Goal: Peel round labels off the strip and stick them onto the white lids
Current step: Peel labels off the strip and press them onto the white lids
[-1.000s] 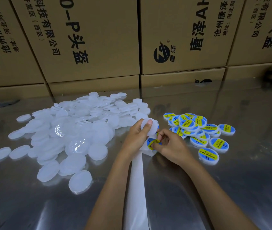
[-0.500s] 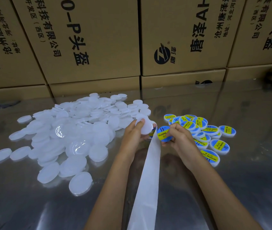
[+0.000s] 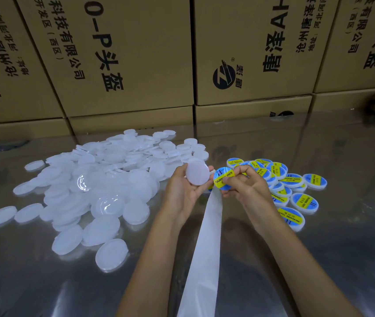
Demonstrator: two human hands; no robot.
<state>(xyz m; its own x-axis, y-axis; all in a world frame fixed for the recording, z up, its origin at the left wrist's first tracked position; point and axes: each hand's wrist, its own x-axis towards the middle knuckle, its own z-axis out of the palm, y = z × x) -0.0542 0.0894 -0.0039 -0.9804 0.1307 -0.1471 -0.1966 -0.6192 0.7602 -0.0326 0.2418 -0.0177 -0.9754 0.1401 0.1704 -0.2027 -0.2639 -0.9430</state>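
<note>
- Since half a second ago the round label (image 3: 223,179) is clear of the strip (image 3: 201,259), pinched in right hand (image 3: 246,186) fingers, just beside the blank lid (image 3: 197,174) gripped by left hand (image 3: 182,191).
- Strip hangs between forearms toward near counter (image 3: 319,259) edge.
- White lids (image 3: 95,191) heaped left, labelled lids (image 3: 296,191) right.
- Label reads "SOLDERING PASTE".

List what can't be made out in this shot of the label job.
- Head view: where the white strip ends; the bottom edge cuts it off.
- Whether the round label has fully left the strip; the right hand covers its edge.
- Small print on the labelled lids: too small.
- Underside of the white lid in the left hand: faces away.
</note>
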